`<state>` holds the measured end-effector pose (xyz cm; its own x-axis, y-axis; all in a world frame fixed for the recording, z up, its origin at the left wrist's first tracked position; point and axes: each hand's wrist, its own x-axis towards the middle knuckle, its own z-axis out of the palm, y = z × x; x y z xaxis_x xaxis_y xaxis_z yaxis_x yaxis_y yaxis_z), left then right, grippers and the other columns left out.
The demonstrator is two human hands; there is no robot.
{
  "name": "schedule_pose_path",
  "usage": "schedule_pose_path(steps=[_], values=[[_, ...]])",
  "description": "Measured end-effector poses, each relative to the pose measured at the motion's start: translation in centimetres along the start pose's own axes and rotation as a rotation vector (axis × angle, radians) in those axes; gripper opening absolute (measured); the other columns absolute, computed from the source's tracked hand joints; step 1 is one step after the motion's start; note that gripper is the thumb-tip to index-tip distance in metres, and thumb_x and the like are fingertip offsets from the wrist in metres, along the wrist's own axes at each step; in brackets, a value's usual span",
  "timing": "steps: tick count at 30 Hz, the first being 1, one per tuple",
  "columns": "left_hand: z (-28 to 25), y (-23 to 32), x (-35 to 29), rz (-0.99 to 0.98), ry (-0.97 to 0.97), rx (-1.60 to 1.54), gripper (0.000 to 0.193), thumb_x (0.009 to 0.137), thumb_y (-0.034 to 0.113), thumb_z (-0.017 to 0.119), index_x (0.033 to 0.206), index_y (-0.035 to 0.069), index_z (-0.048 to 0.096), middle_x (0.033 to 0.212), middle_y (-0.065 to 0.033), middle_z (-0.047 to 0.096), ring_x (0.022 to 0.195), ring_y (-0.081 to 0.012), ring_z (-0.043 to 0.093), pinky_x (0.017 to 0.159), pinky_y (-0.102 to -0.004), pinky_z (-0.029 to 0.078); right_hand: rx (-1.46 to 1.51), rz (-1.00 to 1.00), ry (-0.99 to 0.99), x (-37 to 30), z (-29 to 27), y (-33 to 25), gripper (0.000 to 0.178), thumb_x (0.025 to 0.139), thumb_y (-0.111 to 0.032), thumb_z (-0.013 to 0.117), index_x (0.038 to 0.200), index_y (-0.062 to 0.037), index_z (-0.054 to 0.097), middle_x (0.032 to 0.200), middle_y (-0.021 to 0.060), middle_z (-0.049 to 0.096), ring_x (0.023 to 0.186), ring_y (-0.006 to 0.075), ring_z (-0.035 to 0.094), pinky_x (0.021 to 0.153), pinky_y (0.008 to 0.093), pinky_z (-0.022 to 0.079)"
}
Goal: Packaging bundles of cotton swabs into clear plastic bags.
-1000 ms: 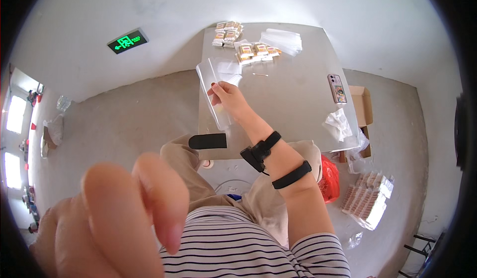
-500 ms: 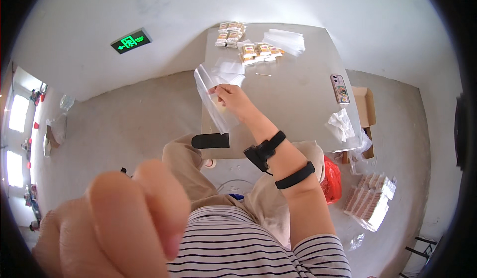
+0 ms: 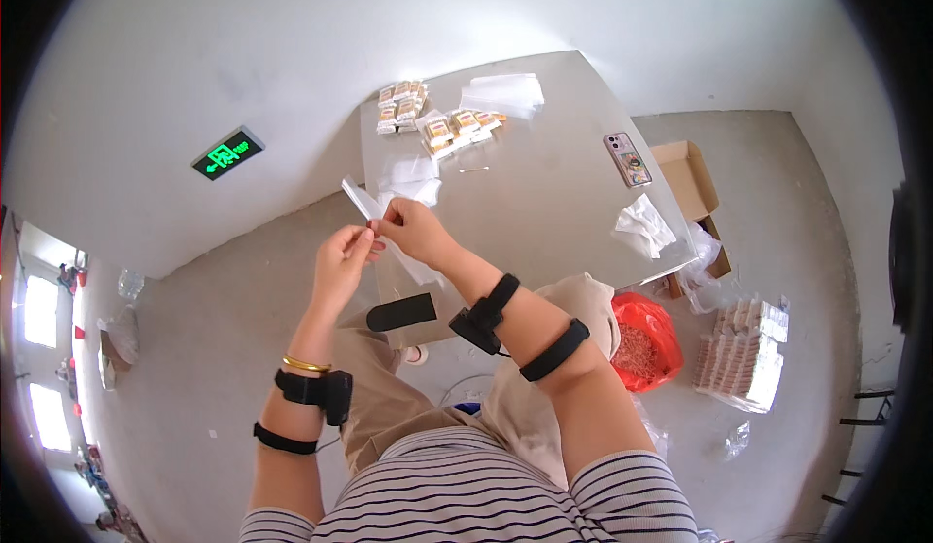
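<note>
A see-through plastic bag (image 3: 361,198) hangs over the table's left edge, pinched between my two hands. My left hand (image 3: 342,259) has its thumb and fingertips closed on the bag's edge. Right beside it, my right hand (image 3: 416,230) grips the same edge, so the fingertips of both hands nearly touch. Behind my right hand lie more flat see-through bags (image 3: 413,182) on the metal table (image 3: 525,213). A black flat strip with one rounded end (image 3: 401,313) rests at the table's near left corner.
Small packaged items (image 3: 400,111) sit in groups at the far left, by a stack of plastic sleeves (image 3: 502,94). A cotton swab (image 3: 474,169), phone (image 3: 628,159) and crumpled tissue (image 3: 644,227) lie on the table. Right of my legs are a red bag (image 3: 649,349), packs (image 3: 743,356) and a cardboard box (image 3: 688,182).
My left hand has come from close in front of the camera to the bag and now pinches its edge beside my right hand. The view has shifted slightly.
</note>
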<state>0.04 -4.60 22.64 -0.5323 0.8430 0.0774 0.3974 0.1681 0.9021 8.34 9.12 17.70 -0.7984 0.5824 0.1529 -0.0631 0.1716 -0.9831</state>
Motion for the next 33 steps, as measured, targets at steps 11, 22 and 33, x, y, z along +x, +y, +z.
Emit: schedule_pose_path(steps=[11, 22, 33], values=[[1.3, -0.6, 0.3, -0.190, 0.039, -0.105, 0.038, 0.096, 0.033, 0.057, 0.098, -0.005, 0.066, 0.086, -0.0074, 0.067, 0.075, -0.0123, 0.065, 0.069, -0.0250, 0.054, -0.145, -0.085, -0.075, -1.5, -0.2, -1.2, 0.020, 0.075, -0.017, 0.068, 0.078, 0.0015, 0.061, 0.068, 0.0163, 0.063, 0.063, 0.0301, 0.062, 0.060, 0.0376, 0.048], [-0.4, 0.0, -0.3, -0.244, -0.045, -0.280, 0.030, 0.099, 0.025, 0.051, 0.095, -0.003, 0.062, 0.086, -0.0088, 0.067, 0.079, -0.0199, 0.070, 0.066, -0.0262, 0.055, 0.042, -0.054, -0.217, -1.8, -0.9, -1.9, 0.015, 0.079, -0.010, 0.069, 0.073, -0.0008, 0.059, 0.063, 0.0060, 0.061, 0.057, 0.0117, 0.055, 0.054, 0.0286, 0.045], [1.2, 0.5, -0.2, -0.053, 0.133, 0.401, 0.014, 0.083, 0.013, 0.059, 0.076, 0.002, 0.057, 0.062, -0.0092, 0.059, 0.057, -0.0206, 0.061, 0.055, -0.0315, 0.047, -0.093, -0.013, -0.111, -1.9, -1.0, -0.2, 0.022, 0.075, -0.017, 0.069, 0.072, 0.0016, 0.059, 0.062, 0.0133, 0.059, 0.056, 0.0205, 0.056, 0.057, 0.0345, 0.046]])
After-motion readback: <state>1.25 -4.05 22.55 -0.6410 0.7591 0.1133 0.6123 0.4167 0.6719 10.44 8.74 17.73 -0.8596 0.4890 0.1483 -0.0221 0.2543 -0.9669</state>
